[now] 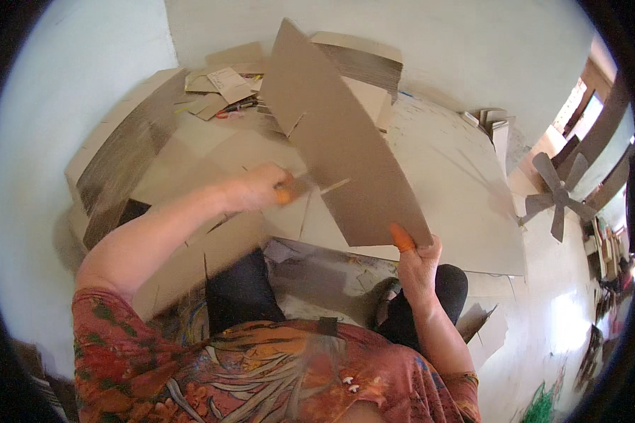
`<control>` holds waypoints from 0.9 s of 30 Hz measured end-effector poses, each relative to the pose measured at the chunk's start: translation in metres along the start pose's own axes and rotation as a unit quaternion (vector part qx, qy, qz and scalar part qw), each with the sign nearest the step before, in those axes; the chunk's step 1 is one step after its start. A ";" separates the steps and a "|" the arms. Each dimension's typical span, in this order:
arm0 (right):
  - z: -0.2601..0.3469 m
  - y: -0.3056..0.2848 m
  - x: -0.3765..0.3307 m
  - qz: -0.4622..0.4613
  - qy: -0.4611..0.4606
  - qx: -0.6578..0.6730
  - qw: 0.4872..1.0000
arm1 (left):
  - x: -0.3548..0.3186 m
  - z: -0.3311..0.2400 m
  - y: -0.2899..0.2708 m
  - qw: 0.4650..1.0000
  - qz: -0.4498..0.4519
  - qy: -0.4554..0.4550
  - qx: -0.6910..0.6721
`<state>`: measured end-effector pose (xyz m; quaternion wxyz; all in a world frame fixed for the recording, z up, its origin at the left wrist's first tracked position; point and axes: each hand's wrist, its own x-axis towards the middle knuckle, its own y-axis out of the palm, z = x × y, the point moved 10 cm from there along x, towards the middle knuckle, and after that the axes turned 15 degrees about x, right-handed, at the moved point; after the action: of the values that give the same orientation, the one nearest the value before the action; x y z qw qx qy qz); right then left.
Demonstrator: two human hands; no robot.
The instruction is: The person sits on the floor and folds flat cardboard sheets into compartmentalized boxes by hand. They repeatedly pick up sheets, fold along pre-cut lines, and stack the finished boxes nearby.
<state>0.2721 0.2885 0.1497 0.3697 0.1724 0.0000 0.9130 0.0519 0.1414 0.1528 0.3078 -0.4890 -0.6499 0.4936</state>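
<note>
My right hand point(418, 264) grips the lower end of a long brown cardboard strip point(346, 151), its thumb in an orange cover lying on the face. The strip rises slantwise to the upper left and has short slits cut in from one edge. Smeared by motion, my left hand point(267, 187) is closed, also with orange on the thumb. It appears to pinch a second slotted cardboard strip point(236, 240), which runs down to the lower left beneath my left forearm. Where the two strips come near each other, I cannot tell whether they touch.
A pale board point(458, 204) spreads in front of me. Stacks of cardboard stand at the left point(130, 141) and back point(363, 60). Cardboard scraps point(229, 84) and an orange-handled tool point(229, 111) lie at the far left. A fan point(559, 192) stands at the right.
</note>
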 end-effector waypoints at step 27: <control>-0.048 -0.067 -0.018 -0.002 0.000 -0.132 0.991 | -0.025 0.166 0.026 0.910 -0.092 -0.272 0.298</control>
<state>0.3148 0.3313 0.0907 0.3911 0.1221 -0.1198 0.9043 -0.0784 0.0625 0.0768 0.2943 -0.1591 -0.5737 0.7476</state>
